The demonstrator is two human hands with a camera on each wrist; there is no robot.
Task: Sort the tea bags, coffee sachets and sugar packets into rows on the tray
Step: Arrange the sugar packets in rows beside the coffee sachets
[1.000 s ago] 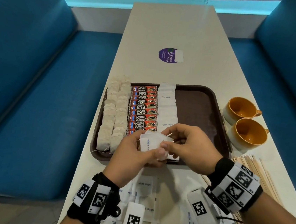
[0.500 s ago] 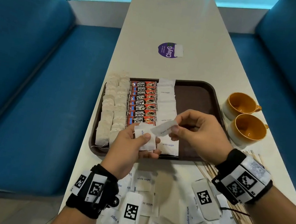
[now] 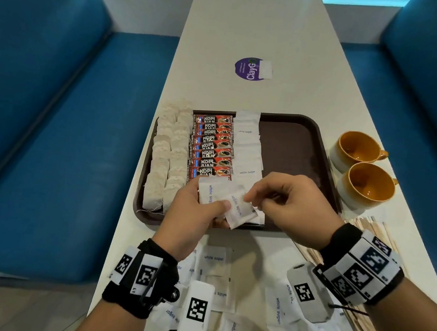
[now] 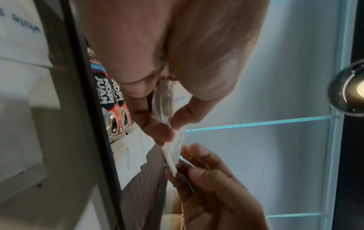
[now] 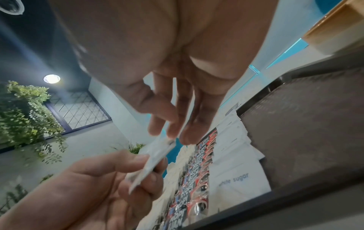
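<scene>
A brown tray (image 3: 295,146) holds tea bags (image 3: 168,157) in the left columns, red coffee sachets (image 3: 211,148) in the middle and a row of white sugar packets (image 3: 248,152) beside them. Above the tray's near edge my left hand (image 3: 220,211) grips a small stack of sugar packets (image 3: 210,192), thumb on top. My right hand (image 3: 249,197) pinches the corner of a tilted packet (image 3: 240,212) that still lies under the left thumb. In the right wrist view the right fingertips (image 5: 175,133) pinch this packet (image 5: 155,157). The left wrist view shows the packets' edge (image 4: 171,157) between both hands.
Several loose sugar packets (image 3: 214,272) lie on the white table between my wrists. Two orange cups (image 3: 356,150) (image 3: 369,186) stand right of the tray, with wooden stirrers (image 3: 367,229) in front of them. A purple sticker (image 3: 249,68) lies farther off. Blue benches flank the table.
Half a second ago the right hand held one packet lifted clear to the right of the stack. Now its fingertips are back at the stack, pinching a packet under the left thumb.
</scene>
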